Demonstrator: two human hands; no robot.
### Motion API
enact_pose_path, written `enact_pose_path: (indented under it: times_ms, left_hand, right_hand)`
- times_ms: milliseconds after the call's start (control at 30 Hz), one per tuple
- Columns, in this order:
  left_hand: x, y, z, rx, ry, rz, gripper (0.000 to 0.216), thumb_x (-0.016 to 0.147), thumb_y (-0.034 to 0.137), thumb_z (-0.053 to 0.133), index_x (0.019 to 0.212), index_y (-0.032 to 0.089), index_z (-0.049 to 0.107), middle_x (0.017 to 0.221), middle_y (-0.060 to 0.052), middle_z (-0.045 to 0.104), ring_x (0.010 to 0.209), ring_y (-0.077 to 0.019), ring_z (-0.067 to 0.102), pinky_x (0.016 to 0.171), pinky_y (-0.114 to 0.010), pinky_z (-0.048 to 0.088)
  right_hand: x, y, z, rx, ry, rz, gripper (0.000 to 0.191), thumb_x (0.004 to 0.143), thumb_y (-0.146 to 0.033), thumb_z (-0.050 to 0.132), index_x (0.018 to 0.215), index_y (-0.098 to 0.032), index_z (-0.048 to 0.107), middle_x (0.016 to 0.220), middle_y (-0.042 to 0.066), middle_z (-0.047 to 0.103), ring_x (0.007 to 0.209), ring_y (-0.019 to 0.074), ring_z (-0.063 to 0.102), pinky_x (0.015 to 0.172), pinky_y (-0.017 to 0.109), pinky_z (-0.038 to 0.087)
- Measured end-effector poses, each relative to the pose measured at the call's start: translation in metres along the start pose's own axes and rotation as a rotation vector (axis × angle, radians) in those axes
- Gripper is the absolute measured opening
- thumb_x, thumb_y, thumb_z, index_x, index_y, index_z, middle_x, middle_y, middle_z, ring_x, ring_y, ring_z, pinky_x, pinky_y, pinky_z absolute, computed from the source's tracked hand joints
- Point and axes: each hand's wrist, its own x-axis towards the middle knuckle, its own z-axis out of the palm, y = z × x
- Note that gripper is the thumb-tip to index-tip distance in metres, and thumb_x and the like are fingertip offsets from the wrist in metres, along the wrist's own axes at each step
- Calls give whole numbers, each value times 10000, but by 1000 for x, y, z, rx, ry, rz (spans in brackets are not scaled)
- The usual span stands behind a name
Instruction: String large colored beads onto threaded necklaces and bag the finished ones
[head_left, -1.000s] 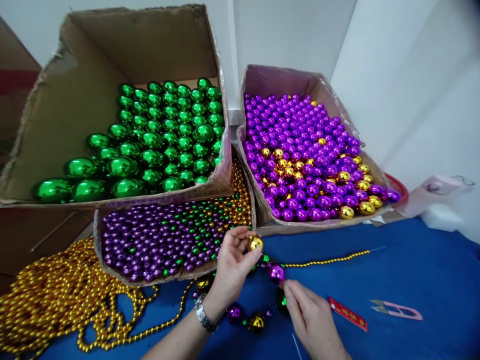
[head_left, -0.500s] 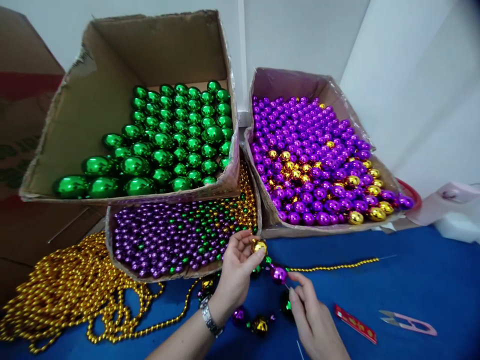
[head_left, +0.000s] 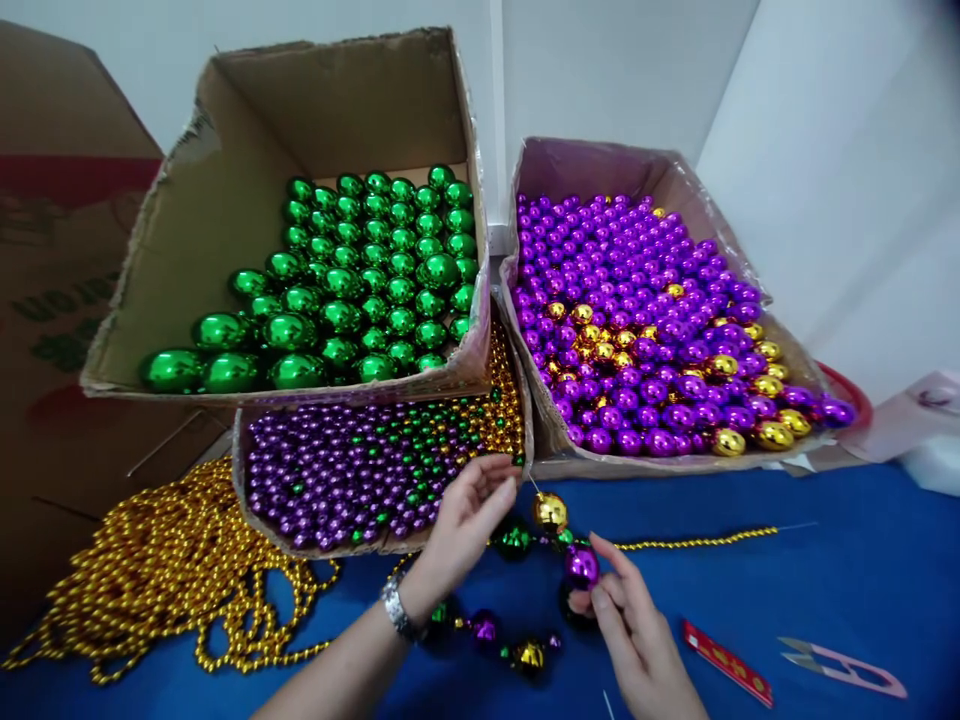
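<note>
My left hand (head_left: 471, 512), a metal watch on its wrist, is closed with thumb and fingertips pinched at a thin thread above a shiny gold ball (head_left: 550, 512). The gold ball is free of the fingers and hangs beside them. A small green bead (head_left: 564, 538) sits between it and a larger purple ball (head_left: 581, 567). Fingers of my right hand (head_left: 626, 610) are closed round that purple ball. The rest of the bead strand, with a green ball (head_left: 514, 538), another purple ball (head_left: 484, 626) and a dark gold ball (head_left: 529, 655), lies on the blue table below.
Cardboard boxes hold green balls (head_left: 341, 315), purple and gold balls (head_left: 630, 260), and small mixed beads (head_left: 322, 480). Gold bead chains (head_left: 172, 560) are heaped at left. A beaded gold string (head_left: 697, 539), a red card (head_left: 726, 662) and pink thread snips (head_left: 844, 665) lie at right.
My left fingers have let go of the gold ball, which now hangs to their right. My right hand has shifted its fingers onto the purple ball. The view has turned slightly left.
</note>
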Motion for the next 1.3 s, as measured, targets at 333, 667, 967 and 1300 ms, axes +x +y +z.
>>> enact_pose_path:
  times_ms: [333, 667, 967, 1300]
  left_hand:
    - [72, -25, -67, 954, 118, 170, 287, 761, 9, 444, 913, 150, 642, 937, -161, 648, 1081, -344, 489, 863, -496, 421]
    - [32, 3, -24, -223, -15, -198, 223, 855, 262, 566, 1042, 147, 598, 989, -75, 674, 847, -154, 659, 784, -269, 535]
    - [17, 7, -11, -718, 71, -401, 138, 782, 136, 664, 917, 128, 636, 881, -46, 666, 818, -152, 667, 751, -236, 554]
    - [13, 8, -7, -715, 99, -418, 155, 799, 164, 650, 951, 143, 633, 865, -46, 666, 802, -161, 677, 716, -237, 561]
  right_hand:
    - [-1, -3, 2, -35, 16, 13, 459, 944, -482, 356, 1340, -252, 380, 812, 18, 673, 814, 175, 651, 792, 266, 474]
    - [-3, -10, 0, -102, 83, -11, 438, 938, -485, 353, 1311, -268, 425, 771, 4, 669, 744, 169, 650, 732, 245, 486]
    - [-2, -10, -3, -110, 80, -21, 427, 948, -448, 348, 1320, -247, 404, 787, 7, 659, 741, 154, 645, 738, 229, 476]
    - [-3, -10, -4, -103, 70, -33, 430, 948, -443, 353, 1323, -239, 400, 797, 8, 648, 734, 152, 636, 764, 238, 479]
